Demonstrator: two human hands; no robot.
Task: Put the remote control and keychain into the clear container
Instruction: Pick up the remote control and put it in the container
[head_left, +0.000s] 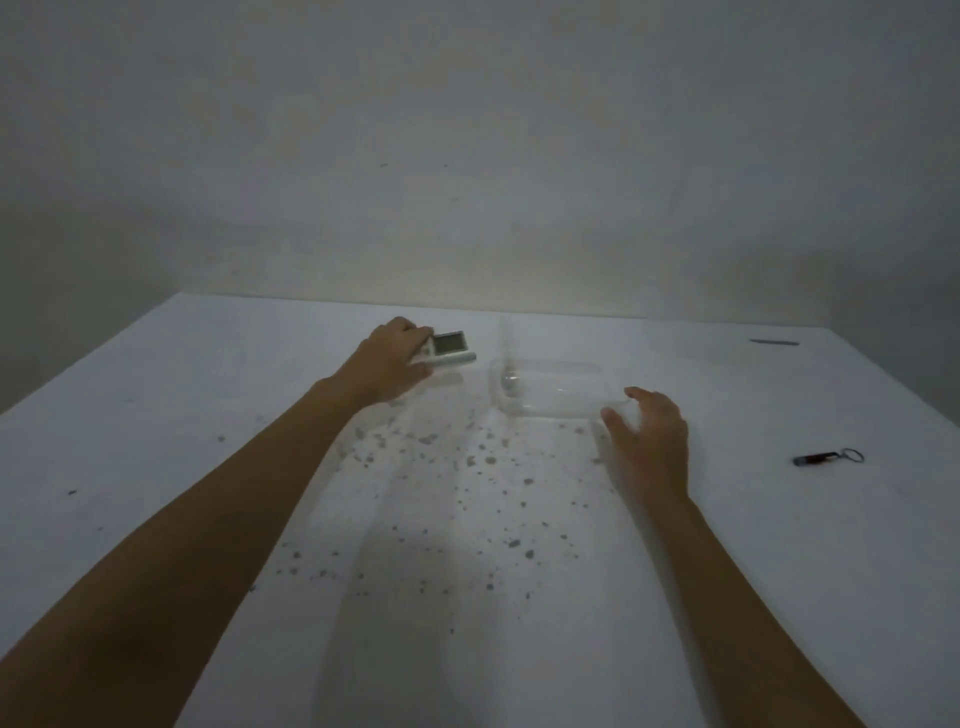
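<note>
A white bench (156, 467), speckled with dark spots near its middle, is standing against a plain grey wall (467, 130) in a dim room. The left hand (387, 364) is closing its fingers (422, 332) around the white remote control (451, 349), just left of the clear container (545, 387). The right hand (649, 436) is touching the container's near corner with fingers spread and holding nothing, while the keychain (828, 458) is lying well apart at the right, below a thin dark object (774, 342).
</note>
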